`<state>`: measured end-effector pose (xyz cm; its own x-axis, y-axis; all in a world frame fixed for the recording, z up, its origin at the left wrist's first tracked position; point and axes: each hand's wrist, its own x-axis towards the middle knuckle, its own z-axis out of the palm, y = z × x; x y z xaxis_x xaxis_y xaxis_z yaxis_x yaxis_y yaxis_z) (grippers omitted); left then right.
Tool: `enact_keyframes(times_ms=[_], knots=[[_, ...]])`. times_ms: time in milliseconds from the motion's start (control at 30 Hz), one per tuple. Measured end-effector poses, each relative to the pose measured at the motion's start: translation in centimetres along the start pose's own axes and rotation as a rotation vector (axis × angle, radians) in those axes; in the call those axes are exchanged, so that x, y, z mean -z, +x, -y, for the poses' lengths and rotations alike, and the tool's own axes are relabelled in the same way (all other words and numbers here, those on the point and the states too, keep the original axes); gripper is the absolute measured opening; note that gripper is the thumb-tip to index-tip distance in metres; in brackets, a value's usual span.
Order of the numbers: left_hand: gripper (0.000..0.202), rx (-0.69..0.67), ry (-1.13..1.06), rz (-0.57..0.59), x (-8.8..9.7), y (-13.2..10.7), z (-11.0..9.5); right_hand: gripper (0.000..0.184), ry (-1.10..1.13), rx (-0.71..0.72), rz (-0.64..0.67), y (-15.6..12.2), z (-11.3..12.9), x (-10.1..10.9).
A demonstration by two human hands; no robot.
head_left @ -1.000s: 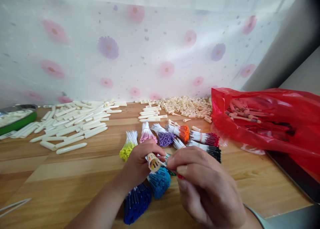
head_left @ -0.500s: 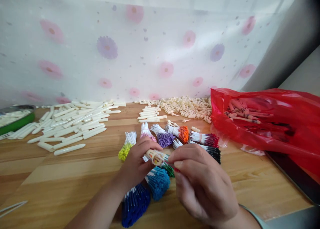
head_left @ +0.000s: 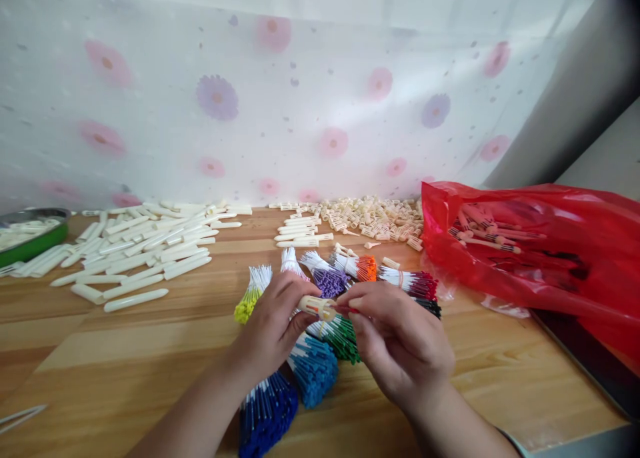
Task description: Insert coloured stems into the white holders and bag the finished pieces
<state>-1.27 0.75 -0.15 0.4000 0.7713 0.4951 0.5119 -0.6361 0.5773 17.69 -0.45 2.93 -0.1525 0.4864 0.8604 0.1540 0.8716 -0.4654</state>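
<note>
My left hand (head_left: 273, 328) is closed round a small cream plastic barrel (head_left: 316, 307), held level above the wooden table (head_left: 125, 351). My right hand (head_left: 395, 341) pinches a thin red-tipped refill stick (head_left: 350, 309) whose end meets the barrel's open mouth. Under and around both hands lie bundles of coloured refills in a fan: yellow (head_left: 249, 301), purple (head_left: 327, 279), orange (head_left: 364, 267), dark red (head_left: 415, 283), green (head_left: 343, 335), light blue (head_left: 314, 371) and dark blue (head_left: 265, 415).
Several long cream caps (head_left: 145, 251) are scattered at the left, beside a green tray (head_left: 30, 235). A heap of small cream parts (head_left: 373, 217) lies at the back. A red plastic bag (head_left: 535, 251) with finished pieces sits at the right. A flowered sheet (head_left: 250, 98) hangs behind.
Both hands have moved slightly away from me. The barrel has turned from facing me to lying level, and the green bundle now shows below the hands.
</note>
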Motion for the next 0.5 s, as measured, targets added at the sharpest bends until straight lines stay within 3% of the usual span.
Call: enact_keyframes(times_ms=[200,367,500], knots=[[0.020,-0.025,0.170,-0.084,0.09,0.03,0.15,0.019,-0.242,0.078,0.151,0.21,-0.58,0.19],[0.024,-0.086,0.348,-0.136,0.17,0.19,0.15,0.016,-0.323,-0.028,0.229,-0.04,-1.00,0.07],[0.026,-0.133,0.438,-0.156,0.15,0.16,0.12,0.014,-0.245,-0.121,0.191,0.13,-0.98,0.07]])
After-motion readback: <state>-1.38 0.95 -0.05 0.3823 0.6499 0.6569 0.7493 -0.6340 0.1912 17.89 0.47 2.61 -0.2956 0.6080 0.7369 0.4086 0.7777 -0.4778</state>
